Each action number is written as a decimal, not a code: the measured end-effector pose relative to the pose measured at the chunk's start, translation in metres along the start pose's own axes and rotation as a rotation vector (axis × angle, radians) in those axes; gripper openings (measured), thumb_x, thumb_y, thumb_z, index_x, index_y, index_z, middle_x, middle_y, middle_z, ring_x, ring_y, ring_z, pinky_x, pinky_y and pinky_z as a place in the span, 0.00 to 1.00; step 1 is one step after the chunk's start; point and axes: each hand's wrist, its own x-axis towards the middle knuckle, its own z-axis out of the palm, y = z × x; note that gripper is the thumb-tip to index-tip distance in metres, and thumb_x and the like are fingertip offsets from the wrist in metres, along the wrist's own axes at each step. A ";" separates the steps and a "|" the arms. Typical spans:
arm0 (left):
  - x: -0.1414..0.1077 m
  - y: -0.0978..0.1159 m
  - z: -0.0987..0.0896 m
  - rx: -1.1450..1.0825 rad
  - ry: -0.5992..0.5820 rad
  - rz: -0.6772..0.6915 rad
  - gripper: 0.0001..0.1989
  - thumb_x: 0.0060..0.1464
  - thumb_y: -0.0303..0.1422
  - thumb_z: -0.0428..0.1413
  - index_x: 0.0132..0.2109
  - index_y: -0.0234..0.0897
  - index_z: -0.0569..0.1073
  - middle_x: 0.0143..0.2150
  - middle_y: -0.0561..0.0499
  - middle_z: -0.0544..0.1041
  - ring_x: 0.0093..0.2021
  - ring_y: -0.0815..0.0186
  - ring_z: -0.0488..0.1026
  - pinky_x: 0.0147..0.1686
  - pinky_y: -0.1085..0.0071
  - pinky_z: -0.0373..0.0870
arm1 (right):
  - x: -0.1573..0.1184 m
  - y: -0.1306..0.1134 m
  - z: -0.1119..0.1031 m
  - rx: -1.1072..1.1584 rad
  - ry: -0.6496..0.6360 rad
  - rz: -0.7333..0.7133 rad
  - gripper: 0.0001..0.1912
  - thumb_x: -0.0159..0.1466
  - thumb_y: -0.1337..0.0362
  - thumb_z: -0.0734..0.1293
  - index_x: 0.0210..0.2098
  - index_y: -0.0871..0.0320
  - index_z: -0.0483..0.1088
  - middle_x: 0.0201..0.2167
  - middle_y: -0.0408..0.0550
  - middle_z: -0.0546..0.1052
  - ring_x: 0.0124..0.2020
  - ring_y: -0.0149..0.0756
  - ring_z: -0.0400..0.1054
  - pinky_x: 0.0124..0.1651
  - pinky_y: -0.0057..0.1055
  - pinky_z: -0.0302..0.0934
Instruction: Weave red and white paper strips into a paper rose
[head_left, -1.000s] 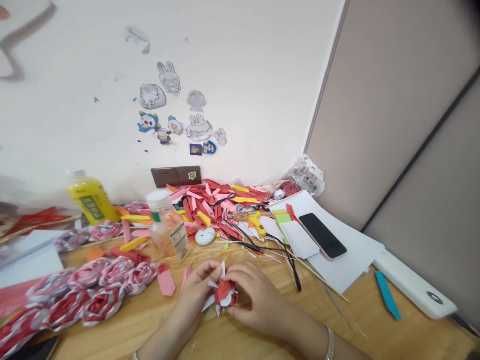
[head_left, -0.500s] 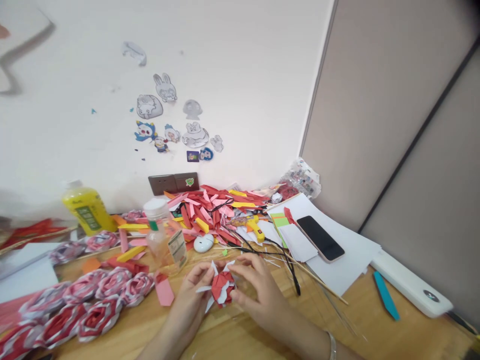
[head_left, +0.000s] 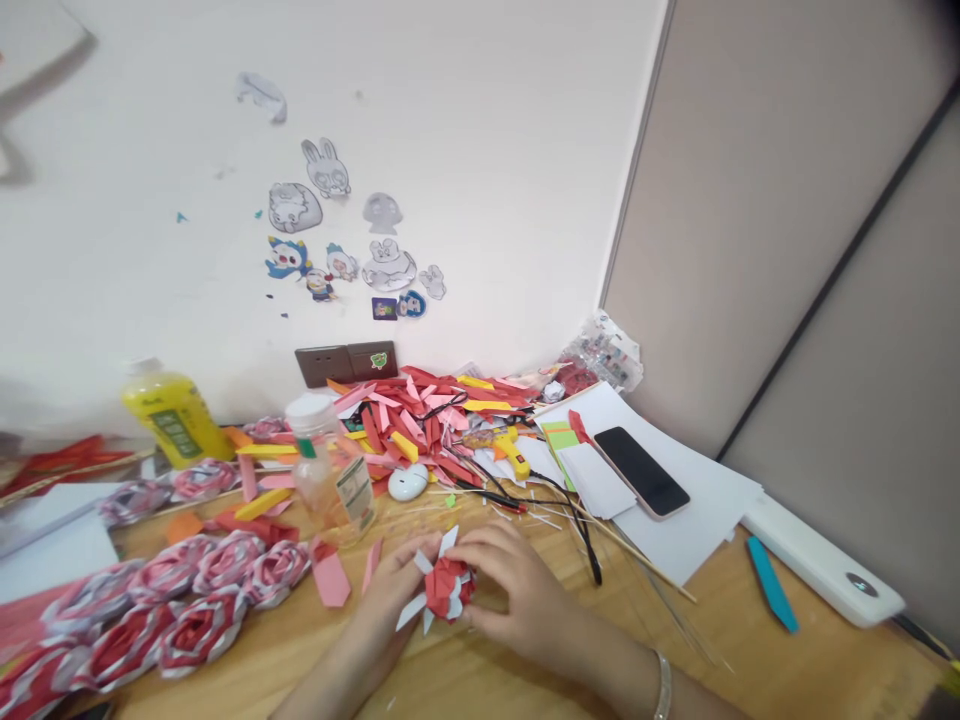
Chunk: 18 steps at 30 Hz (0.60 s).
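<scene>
A folded red-and-white paper flower (head_left: 448,588) with white pointed strips sticking out is held between my two hands, just above the wooden table. My left hand (head_left: 397,590) grips it from the left, its fingers partly hidden behind the white points. From the right, my right hand (head_left: 514,585) pinches the flower's edge with thumb and fingers. Left of my hands stands a clear bottle (head_left: 326,490) with a white cap. A pink paper strip (head_left: 330,575) lies near my left wrist.
Finished paper roses (head_left: 202,630) lie in rows at the left. Behind are a heap of folded strips (head_left: 420,420), a yellow glue gun (head_left: 511,455) with its cord, and a yellow bottle (head_left: 176,415). At right are a phone (head_left: 641,470), paper sheets (head_left: 697,510) and a white elongated device (head_left: 825,560).
The flower has turned in my hands, so its white points now stick out to the left and up. My hands have shifted slightly, and a pink strip now shows beside my left hand.
</scene>
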 end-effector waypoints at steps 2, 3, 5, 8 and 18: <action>0.003 0.000 -0.004 -0.011 -0.025 -0.011 0.18 0.36 0.46 0.66 0.25 0.35 0.75 0.21 0.55 0.73 0.23 0.70 0.68 0.25 0.77 0.64 | 0.001 0.001 -0.003 -0.020 -0.042 -0.028 0.24 0.53 0.73 0.72 0.49 0.57 0.68 0.46 0.49 0.73 0.48 0.38 0.63 0.53 0.34 0.55; 0.004 0.000 -0.006 -0.019 -0.033 -0.013 0.18 0.35 0.45 0.67 0.26 0.34 0.75 0.22 0.55 0.73 0.24 0.71 0.68 0.25 0.77 0.64 | 0.002 0.001 -0.004 -0.030 -0.060 -0.035 0.25 0.53 0.73 0.72 0.49 0.57 0.68 0.46 0.49 0.73 0.48 0.38 0.63 0.53 0.34 0.54; 0.005 -0.001 -0.008 -0.013 -0.031 -0.013 0.17 0.35 0.42 0.68 0.27 0.34 0.75 0.24 0.55 0.74 0.25 0.70 0.69 0.27 0.76 0.65 | 0.003 0.002 -0.006 -0.044 -0.085 -0.035 0.26 0.52 0.73 0.72 0.50 0.57 0.67 0.47 0.49 0.72 0.48 0.39 0.63 0.53 0.34 0.54; 0.006 -0.002 -0.008 -0.021 -0.026 -0.007 0.16 0.36 0.41 0.68 0.26 0.35 0.74 0.25 0.56 0.74 0.26 0.71 0.69 0.28 0.77 0.65 | 0.004 0.002 -0.007 -0.040 -0.104 -0.025 0.26 0.51 0.75 0.72 0.48 0.58 0.68 0.47 0.49 0.72 0.48 0.38 0.63 0.52 0.33 0.55; 0.004 -0.009 -0.002 -0.073 -0.028 -0.022 0.17 0.38 0.43 0.67 0.27 0.35 0.72 0.23 0.57 0.73 0.22 0.73 0.68 0.24 0.78 0.64 | 0.003 -0.003 -0.007 -0.007 -0.129 -0.024 0.20 0.53 0.73 0.70 0.45 0.59 0.68 0.45 0.50 0.73 0.47 0.38 0.64 0.52 0.33 0.55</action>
